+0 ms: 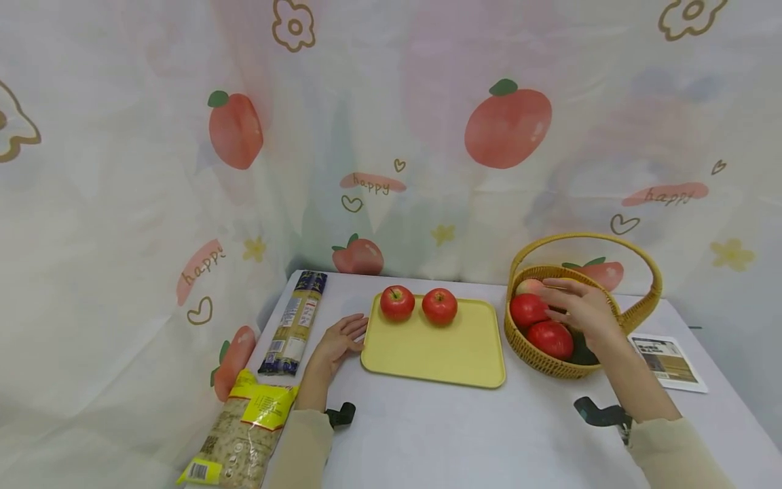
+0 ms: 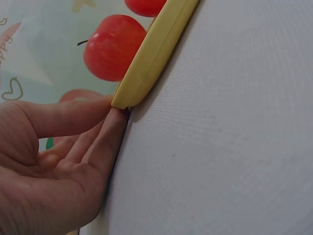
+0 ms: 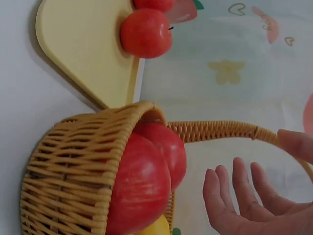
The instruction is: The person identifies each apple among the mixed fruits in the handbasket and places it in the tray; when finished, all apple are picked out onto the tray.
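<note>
My left hand rests at the left edge of a yellow tray; in the left wrist view its thumb and straight fingers touch the rim. Two red apples sit along the tray's back edge, a left apple and a right apple. Over a wicker basket hovers my right hand, fingers spread and holding nothing. Red apples fill the basket's left side, with a paler fruit behind them. Part of a yellow fruit shows too; my hand hides other contents.
At the left lie a packet of noodles and a yellow bag of grain. The basket's tall handle arches beside my right hand. A white tablet-like panel lies right of the basket. A printed curtain stands behind the table.
</note>
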Motion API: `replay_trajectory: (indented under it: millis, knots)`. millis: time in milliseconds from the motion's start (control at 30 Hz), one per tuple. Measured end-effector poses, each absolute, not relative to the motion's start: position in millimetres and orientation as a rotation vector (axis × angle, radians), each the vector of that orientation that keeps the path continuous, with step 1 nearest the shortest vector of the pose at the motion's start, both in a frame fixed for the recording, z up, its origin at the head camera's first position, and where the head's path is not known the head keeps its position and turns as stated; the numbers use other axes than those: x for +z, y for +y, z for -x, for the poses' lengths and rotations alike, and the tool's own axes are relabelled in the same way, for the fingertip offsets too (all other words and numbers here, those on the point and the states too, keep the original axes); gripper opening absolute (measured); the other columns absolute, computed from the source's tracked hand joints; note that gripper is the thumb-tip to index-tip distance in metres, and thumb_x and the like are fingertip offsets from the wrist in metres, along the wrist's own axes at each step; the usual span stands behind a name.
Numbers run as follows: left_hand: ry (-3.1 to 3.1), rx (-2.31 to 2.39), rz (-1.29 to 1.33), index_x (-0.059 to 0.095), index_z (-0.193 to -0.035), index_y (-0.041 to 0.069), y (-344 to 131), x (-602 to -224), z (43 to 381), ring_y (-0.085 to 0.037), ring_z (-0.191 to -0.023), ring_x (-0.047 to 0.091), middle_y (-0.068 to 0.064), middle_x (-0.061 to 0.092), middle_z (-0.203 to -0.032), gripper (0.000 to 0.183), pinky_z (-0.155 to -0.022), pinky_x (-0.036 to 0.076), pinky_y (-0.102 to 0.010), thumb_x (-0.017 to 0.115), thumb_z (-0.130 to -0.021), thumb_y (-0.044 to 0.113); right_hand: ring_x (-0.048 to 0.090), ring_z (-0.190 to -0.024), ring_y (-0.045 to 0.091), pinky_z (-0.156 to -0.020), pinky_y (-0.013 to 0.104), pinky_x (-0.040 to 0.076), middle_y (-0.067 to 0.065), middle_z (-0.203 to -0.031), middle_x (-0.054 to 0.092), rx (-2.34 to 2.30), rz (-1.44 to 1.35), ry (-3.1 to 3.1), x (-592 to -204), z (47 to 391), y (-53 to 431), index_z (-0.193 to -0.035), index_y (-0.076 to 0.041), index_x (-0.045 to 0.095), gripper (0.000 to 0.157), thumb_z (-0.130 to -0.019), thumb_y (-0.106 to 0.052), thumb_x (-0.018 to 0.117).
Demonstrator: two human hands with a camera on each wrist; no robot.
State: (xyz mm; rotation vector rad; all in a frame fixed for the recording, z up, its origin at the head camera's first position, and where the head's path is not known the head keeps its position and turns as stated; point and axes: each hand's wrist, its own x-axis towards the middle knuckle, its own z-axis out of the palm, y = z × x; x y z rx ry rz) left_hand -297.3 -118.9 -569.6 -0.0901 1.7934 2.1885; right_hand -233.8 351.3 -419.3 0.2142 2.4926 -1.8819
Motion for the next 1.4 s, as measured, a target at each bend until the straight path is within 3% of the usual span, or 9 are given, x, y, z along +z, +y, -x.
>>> replay_trajectory:
  millis: [67, 200, 300, 467, 633, 800, 1033, 1400]
  knots:
    - [1.792, 2.191, 0.096, 0.045, -0.154, 0.001, -119.4, -569.9, 297.4, -0.034, -0.145, 0.048, -0.021, 0.053, -0.154, 0.082, -0.090, 0.058, -0.028, 0.054, -0.080, -0.032, 0.069, -0.092, -0.004, -0.083, 0.026, 0.062, -0.011, -0.112, 0.066, -1.795, -0.203, 2.510, -417.7, 235.6, 358.6, -0.155, 0.006, 0.040, 0.069, -0.104, -0.035, 0.063]
    - [1.803, 2.177, 0.094, 0.044, -0.155, 0.001, -119.9, -570.0, 297.0, -0.033, -0.145, 0.048, -0.021, 0.053, -0.154, 0.082, -0.089, 0.058, -0.027, 0.054, -0.080, -0.032, 0.069, -0.095, 0.000, -0.091, 0.037, 0.061, 0.017, -0.134, 0.061, -1.670, -0.163, 2.478, -415.1, 240.0, 374.1, -0.157, 0.007, 0.032, 0.070, -0.107, -0.036, 0.056]
    - [1.806, 2.166, 0.086, 0.043, -0.155, 0.000, -120.7, -570.2, 296.9, -0.033, -0.145, 0.048, -0.020, 0.052, -0.154, 0.083, -0.093, 0.058, -0.029, 0.055, -0.080, -0.031, 0.070, -0.094, 0.005, -0.095, 0.045, 0.059, 0.029, -0.147, 0.049, -1.614, -0.170, 2.451, -414.0, 244.0, 383.1, -0.156, 0.006, 0.034, 0.069, -0.107, -0.035, 0.057]
    - [1.787, 2.187, 0.093, 0.044, -0.155, 0.001, -121.4, -569.1, 297.7, -0.032, -0.145, 0.048, -0.020, 0.053, -0.154, 0.083, -0.099, 0.056, -0.031, 0.055, -0.079, -0.032, 0.072, -0.104, 0.021, -0.096, 0.052, 0.058, 0.030, -0.141, 0.054, -1.494, -0.152, 2.442, -414.8, 252.5, 394.1, -0.155, 0.008, 0.034, 0.073, -0.105, -0.037, 0.062]
    - [1.797, 2.180, 0.078, 0.042, -0.155, 0.000, -120.9, -568.5, 297.3, -0.033, -0.145, 0.048, -0.021, 0.051, -0.155, 0.083, -0.094, 0.057, -0.029, 0.055, -0.080, -0.032, 0.066, -0.116, 0.038, -0.095, 0.059, 0.057, 0.029, -0.138, 0.058, -1.390, -0.135, 2.386, -420.4, 260.3, 405.8, -0.156, 0.010, 0.030, 0.077, -0.105, -0.037, 0.062]
    - [1.812, 2.170, 0.074, 0.042, -0.155, -0.001, -120.0, -568.6, 296.3, -0.033, -0.146, 0.047, -0.021, 0.051, -0.155, 0.082, -0.092, 0.058, -0.027, 0.055, -0.081, -0.031, 0.067, -0.116, 0.042, -0.091, 0.058, 0.059, 0.036, -0.145, 0.050, -1.270, -0.098, 2.323, -427.8, 269.6, 418.5, -0.155, 0.011, 0.030, 0.081, -0.102, -0.038, 0.066]
    - [1.809, 2.176, 0.065, 0.042, -0.156, -0.001, -118.8, -567.7, 296.3, -0.034, -0.145, 0.047, -0.022, 0.051, -0.155, 0.081, -0.094, 0.057, -0.029, 0.056, -0.082, -0.031, 0.061, -0.124, 0.043, -0.093, 0.060, 0.058, 0.038, -0.155, 0.033, -1.304, -0.050, 2.094, -443.8, 284.3, 438.0, -0.161, 0.008, 0.015, 0.084, -0.104, -0.028, 0.065]
    - [1.795, 2.183, 0.044, 0.039, -0.157, -0.003, -119.4, -569.1, 295.3, -0.035, -0.147, 0.045, -0.024, 0.048, -0.156, 0.083, -0.095, 0.057, -0.028, 0.055, -0.081, -0.032, 0.055, -0.132, 0.044, -0.096, 0.063, 0.055, 0.034, -0.159, 0.031, -1.330, -0.048, 1.891, -463.7, 308.3, 457.4, -0.163, 0.004, 0.007, 0.079, -0.107, -0.021, 0.057]
